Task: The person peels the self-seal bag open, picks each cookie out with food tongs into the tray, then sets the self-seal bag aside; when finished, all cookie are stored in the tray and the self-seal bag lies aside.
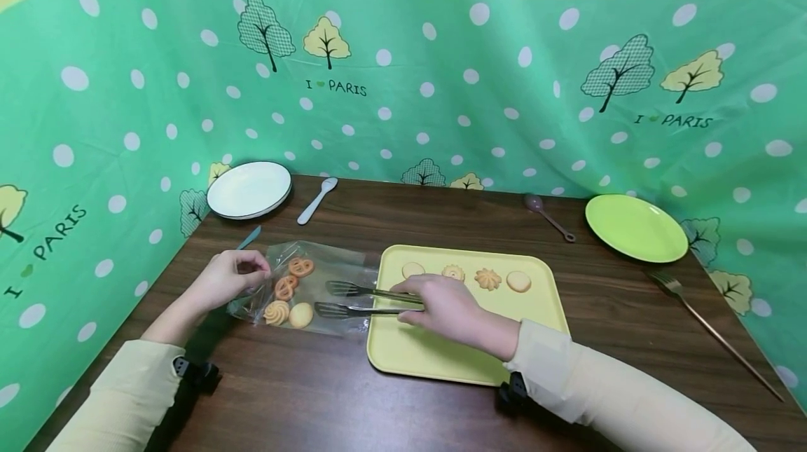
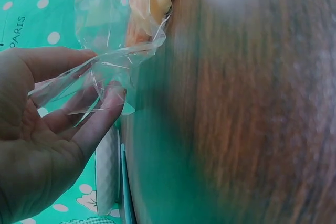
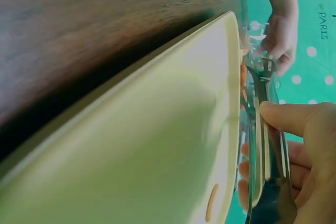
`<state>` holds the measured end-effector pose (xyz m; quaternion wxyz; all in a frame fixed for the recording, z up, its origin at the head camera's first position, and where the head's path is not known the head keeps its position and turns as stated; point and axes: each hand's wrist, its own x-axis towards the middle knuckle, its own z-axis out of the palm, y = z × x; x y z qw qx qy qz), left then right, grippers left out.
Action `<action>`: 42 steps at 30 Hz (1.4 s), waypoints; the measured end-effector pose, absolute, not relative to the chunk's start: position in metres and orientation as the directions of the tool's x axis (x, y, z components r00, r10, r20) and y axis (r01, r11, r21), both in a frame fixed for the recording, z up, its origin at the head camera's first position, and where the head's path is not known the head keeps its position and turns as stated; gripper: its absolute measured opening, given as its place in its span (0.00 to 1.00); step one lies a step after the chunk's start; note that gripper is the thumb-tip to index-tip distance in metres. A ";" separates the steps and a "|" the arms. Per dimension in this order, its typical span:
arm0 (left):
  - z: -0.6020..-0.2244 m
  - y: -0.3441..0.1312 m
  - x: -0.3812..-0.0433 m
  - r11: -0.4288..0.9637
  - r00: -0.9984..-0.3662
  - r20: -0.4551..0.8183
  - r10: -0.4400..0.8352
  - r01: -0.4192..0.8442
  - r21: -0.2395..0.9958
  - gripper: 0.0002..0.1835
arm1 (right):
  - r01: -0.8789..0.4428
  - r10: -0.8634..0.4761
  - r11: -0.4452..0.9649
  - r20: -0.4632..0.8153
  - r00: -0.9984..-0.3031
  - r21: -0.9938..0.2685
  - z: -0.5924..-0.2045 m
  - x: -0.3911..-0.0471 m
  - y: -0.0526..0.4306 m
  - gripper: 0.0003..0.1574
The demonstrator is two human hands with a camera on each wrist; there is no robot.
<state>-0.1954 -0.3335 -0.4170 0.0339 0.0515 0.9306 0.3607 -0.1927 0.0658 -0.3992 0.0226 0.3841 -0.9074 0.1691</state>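
My left hand (image 1: 227, 278) pinches the left edge of a clear plastic bag (image 1: 340, 263) between thumb and fingers; the crumpled film (image 2: 121, 56) shows in the left wrist view. In the bag are two pretzel cookies (image 1: 301, 267), a swirl cookie (image 1: 276, 312) and a round cookie (image 1: 300, 315). Gripped in my right hand (image 1: 450, 305) are metal tongs (image 1: 343, 310) with fork-shaped ends, which stand apart and overlap the bag's right part in the head view. Below that hand lies a yellow tray (image 1: 429, 357), its far side bearing a row of several cookies (image 1: 488, 279).
A white plate (image 1: 249, 189), a light blue spoon (image 1: 318, 200) and a partly hidden blue utensil (image 1: 251, 236) lie at the back left. At the right are a purple spoon (image 1: 534, 204), a green plate (image 1: 637, 228) and a long-handled fork (image 1: 717, 333). Patterned green cloth (image 1: 466, 115) surrounds the table.
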 end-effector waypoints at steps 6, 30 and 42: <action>-0.417 -0.333 -0.195 0.724 -0.991 -0.021 0.129 0.079 0.685 0.03 | -0.705 -0.706 0.637 0.133 -0.696 -0.311 -0.401 -0.196 0.051 0.29; -0.416 -0.332 -0.193 0.740 -0.991 -0.006 0.130 0.093 0.666 0.04 | -0.722 -0.711 0.646 0.149 -0.688 -0.249 -0.404 -0.206 0.030 0.28; -0.416 -0.330 -0.194 0.749 -0.990 -0.013 0.140 0.097 0.655 0.03 | -0.742 -0.733 0.633 0.138 -0.666 -0.222 -0.402 -0.206 0.019 0.28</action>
